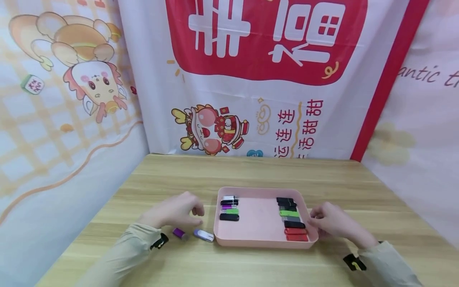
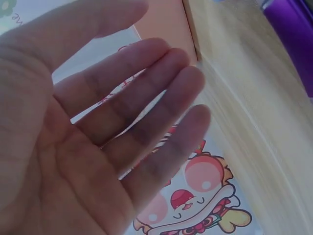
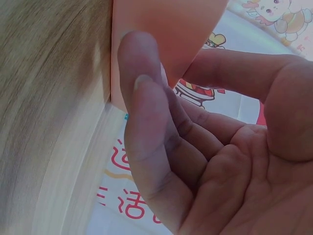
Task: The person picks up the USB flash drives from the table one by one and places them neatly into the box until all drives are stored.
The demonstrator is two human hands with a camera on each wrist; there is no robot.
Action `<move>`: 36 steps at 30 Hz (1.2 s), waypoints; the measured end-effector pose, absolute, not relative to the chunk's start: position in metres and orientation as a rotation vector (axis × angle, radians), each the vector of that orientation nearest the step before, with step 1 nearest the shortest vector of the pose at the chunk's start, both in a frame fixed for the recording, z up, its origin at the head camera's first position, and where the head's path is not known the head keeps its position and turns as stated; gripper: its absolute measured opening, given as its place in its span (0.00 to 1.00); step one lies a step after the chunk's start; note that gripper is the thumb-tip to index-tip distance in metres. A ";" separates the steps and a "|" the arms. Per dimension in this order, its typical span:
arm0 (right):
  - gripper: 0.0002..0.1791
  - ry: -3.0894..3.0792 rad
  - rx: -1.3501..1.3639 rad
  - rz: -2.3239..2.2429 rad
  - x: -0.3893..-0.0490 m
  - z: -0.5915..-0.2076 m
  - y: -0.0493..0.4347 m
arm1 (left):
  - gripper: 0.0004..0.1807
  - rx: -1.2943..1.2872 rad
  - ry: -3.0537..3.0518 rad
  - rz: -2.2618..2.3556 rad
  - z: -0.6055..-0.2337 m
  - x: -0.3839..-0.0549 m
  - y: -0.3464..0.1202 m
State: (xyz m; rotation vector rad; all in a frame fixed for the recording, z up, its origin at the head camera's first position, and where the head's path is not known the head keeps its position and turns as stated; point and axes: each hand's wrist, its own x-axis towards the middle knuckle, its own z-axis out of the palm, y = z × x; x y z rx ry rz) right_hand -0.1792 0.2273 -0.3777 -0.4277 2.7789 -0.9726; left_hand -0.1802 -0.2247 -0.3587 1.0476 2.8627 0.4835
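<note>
A pink tray (image 1: 259, 223) stands on the table with two columns of USB flash drives in it. My right hand (image 1: 331, 221) grips the tray's right wall. In the right wrist view its fingers (image 3: 146, 117) lie against the outer wall and the thumb is at the rim. My left hand (image 1: 179, 211) hovers left of the tray, its fingers loosely bent and holding nothing. Just below it, a purple flash drive (image 1: 179, 233) and a white-and-lavender flash drive (image 1: 204, 235) lie on the table. The lavender one is close to the tray's lower left corner.
Along the tray's left side lie white, black, purple and green drives, the lowest a black drive (image 1: 229, 217). The right column includes a green drive (image 1: 289, 213) and a red drive (image 1: 296, 231). Behind the wooden table (image 1: 247, 171) hangs a printed cloth (image 1: 157, 99).
</note>
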 end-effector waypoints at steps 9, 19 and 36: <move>0.04 2.756 -0.459 -1.007 -0.184 -0.375 0.217 | 0.09 0.972 2.812 0.527 -0.366 -0.175 -0.238; 0.04 2.781 -0.451 -0.985 -0.179 -0.369 0.224 | 0.12 1.037 2.767 0.523 -0.364 -0.176 -0.229; 0.04 2.761 -0.417 -1.009 -0.176 -0.376 0.228 | 0.08 1.040 2.686 0.574 -0.373 -0.176 -0.223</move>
